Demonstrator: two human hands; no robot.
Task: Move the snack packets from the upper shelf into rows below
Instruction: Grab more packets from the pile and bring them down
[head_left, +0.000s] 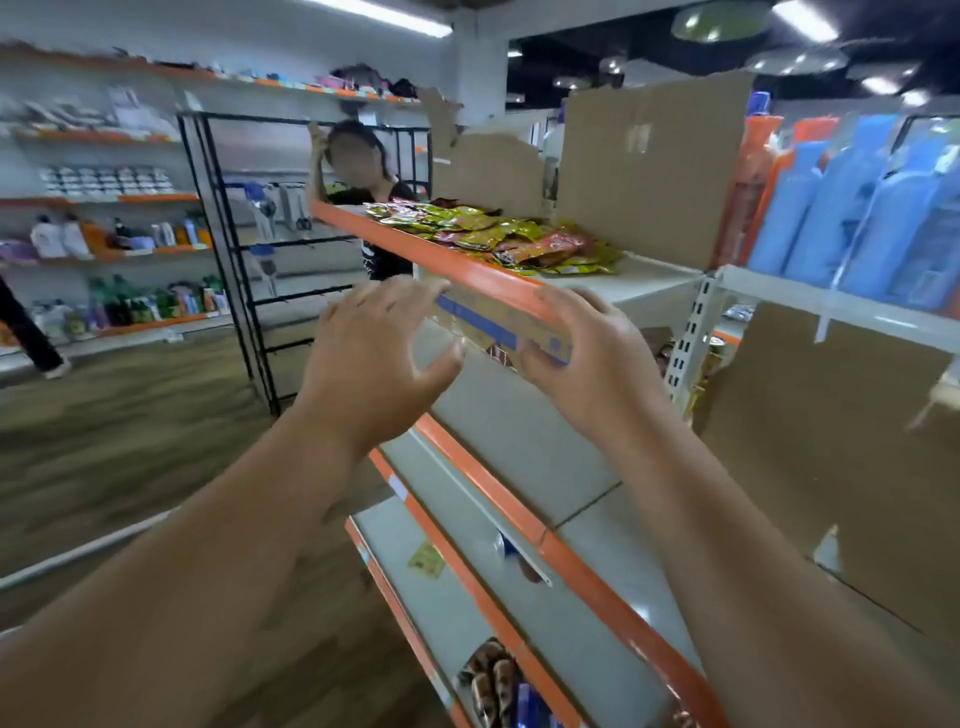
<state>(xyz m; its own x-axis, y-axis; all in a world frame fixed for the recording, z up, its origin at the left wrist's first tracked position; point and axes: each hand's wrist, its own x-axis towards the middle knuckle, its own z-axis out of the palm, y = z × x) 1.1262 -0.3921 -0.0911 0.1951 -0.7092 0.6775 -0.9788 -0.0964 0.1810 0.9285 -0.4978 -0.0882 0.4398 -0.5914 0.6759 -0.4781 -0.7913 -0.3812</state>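
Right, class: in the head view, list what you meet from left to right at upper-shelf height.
Black metal wire rack → heap of yellow and red foil snack packets → tall brown cardboard sheet → orange plastic bottle → row of blue plastic packs.

1. Glossy foil snack packets in yellow, green and red (498, 239) lie flat in a loose, overlapping heap, not in rows, along the far and middle stretch of the upper shelf.
2. The grey metal upper shelf with an orange front edge (649, 283) is bare at its near end.
3. Grey lower shelves with orange front edges (519, 431) step down beneath it; a few brown patterned packets (491, 675) lie on the lowest one.
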